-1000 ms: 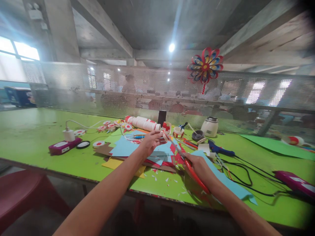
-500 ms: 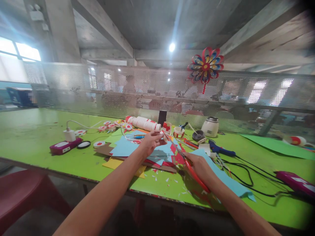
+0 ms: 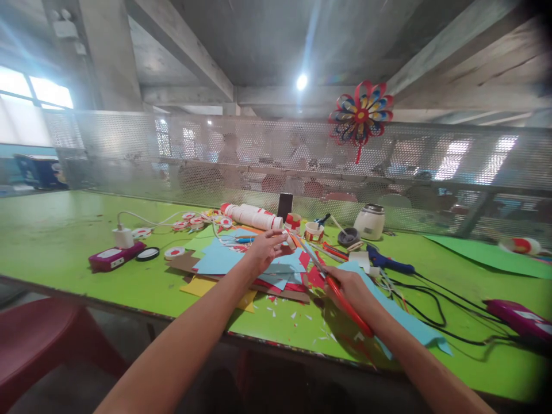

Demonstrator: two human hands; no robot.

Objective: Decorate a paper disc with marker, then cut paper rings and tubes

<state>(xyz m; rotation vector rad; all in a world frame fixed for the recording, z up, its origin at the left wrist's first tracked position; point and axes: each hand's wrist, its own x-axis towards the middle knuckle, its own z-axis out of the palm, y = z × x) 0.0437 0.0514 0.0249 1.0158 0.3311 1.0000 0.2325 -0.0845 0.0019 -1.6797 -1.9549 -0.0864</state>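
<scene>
My left hand (image 3: pixel 264 252) pinches a small white curved piece (image 3: pixel 290 240), too small in view to name more closely. Its fingers are bent around the piece, above a pile of light blue paper (image 3: pixel 215 259). In my right hand (image 3: pixel 351 286) is a pair of scissors (image 3: pixel 348 307) with long red-orange handles. The scissor blades point up and left, their tips close beside the white piece; whether they touch it I cannot tell. Red paper scraps (image 3: pixel 316 280) lie below the blades, and another light blue sheet (image 3: pixel 401 316) runs under my right forearm.
White and red paper rolls (image 3: pixel 251 217), a phone (image 3: pixel 285 206), a decorated cup (image 3: pixel 314 232) and a white jar (image 3: pixel 370 223) stand behind. A blue glue gun (image 3: pixel 390 261) with black cords lies right. A purple power strip (image 3: pixel 112 257) sits left; a red stool (image 3: pixel 47 339) stands beside the table.
The scissors and my right hand have shifted slightly right and down. More of the white piece now shows in my left fingers, while the left hand stays nearly in place.
</scene>
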